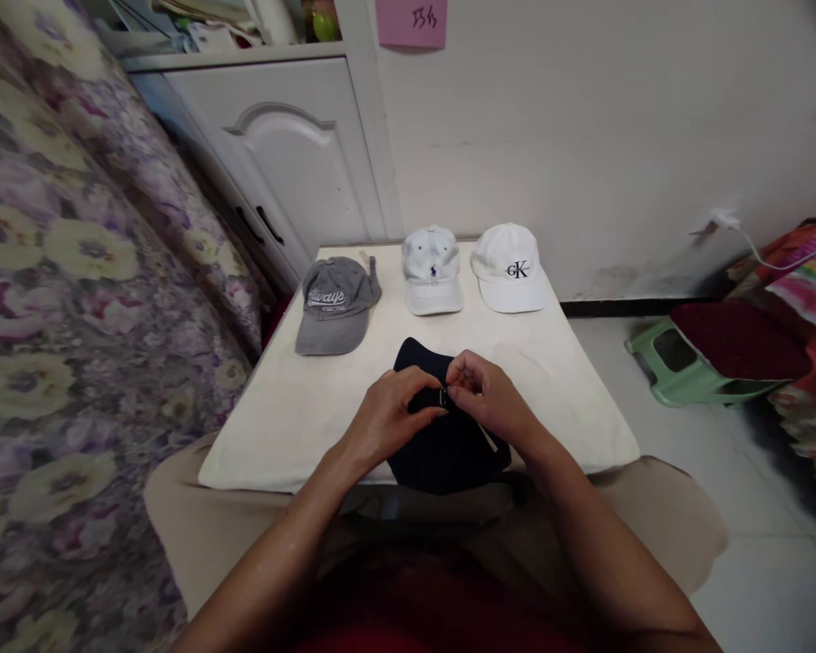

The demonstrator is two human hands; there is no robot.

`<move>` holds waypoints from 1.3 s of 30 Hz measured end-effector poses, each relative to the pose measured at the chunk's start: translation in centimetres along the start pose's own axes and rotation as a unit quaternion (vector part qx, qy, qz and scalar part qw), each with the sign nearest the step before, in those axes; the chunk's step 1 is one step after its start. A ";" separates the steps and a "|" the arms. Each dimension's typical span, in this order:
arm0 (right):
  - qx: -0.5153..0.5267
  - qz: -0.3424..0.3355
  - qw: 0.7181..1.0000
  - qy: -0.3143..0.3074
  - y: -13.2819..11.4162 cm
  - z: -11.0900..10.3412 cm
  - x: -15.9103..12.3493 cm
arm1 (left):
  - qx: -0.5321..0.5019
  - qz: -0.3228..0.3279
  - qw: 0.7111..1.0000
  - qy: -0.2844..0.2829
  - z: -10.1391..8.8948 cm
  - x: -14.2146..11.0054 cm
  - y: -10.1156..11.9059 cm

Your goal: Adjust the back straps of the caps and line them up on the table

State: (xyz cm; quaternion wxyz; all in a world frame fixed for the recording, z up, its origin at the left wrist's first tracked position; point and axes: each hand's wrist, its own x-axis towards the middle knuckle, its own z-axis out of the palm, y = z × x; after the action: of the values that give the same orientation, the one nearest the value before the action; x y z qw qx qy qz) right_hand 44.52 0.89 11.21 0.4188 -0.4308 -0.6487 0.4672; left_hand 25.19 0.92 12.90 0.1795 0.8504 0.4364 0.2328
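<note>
A black baseball cap lies at the near edge of the cream-covered table, its brim pointing away from me. Over the cap, my left hand pinches a small metal strap buckle between thumb and fingers. My right hand meets it from the other side, its fingertips closed at the buckle; the bit of strap there is mostly hidden. Farther back stand a grey cap with white lettering, a pale cap with a small dark emblem, and a white cap marked CK.
Behind the table are a white wall and a white cabinet. A floral curtain hangs close on the left. To the right, a green stool with a dark red top stands on the tiled floor, near a plugged-in white cable.
</note>
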 end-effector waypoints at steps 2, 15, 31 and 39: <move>0.000 0.000 1.000 0.006 -0.1 0.1 0.0 | 0.000 -0.001 1.000 -0.002 0.0 0.0 0.1; -0.015 0.027 0.998 -0.053 0.5 -0.6 -0.1 | 0.009 0.001 1.000 -0.011 0.2 0.1 0.0; 0.133 0.068 0.987 -0.056 0.5 -0.9 0.3 | -0.092 -0.007 0.996 0.006 -0.8 -0.3 0.5; 0.170 0.089 0.969 -0.158 0.6 -1.8 0.3 | -0.138 -0.014 0.990 0.018 -1.0 -0.6 -0.3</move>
State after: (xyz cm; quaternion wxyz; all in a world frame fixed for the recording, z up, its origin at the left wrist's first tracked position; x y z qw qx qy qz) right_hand 46.25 1.70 11.10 0.3345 -0.3302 -0.5766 0.6683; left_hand 24.14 0.65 13.40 0.2901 0.8070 0.4153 0.3035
